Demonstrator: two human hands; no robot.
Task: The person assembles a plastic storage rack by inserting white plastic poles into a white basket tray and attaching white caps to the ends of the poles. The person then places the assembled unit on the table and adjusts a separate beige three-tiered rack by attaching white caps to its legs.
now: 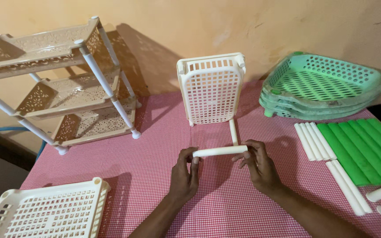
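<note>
Tube [219,151] lies crosswise, just before the upright tray [211,89]. Left hand [185,176] pinches its left end; right hand [261,166] apparently grips its right end.

One beige rack [62,88], two white trays [210,88], stacked green trays [327,83]

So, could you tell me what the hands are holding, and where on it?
A white plastic tube, held level over the table: the left hand pinches its left end, the right hand its right end.
</note>
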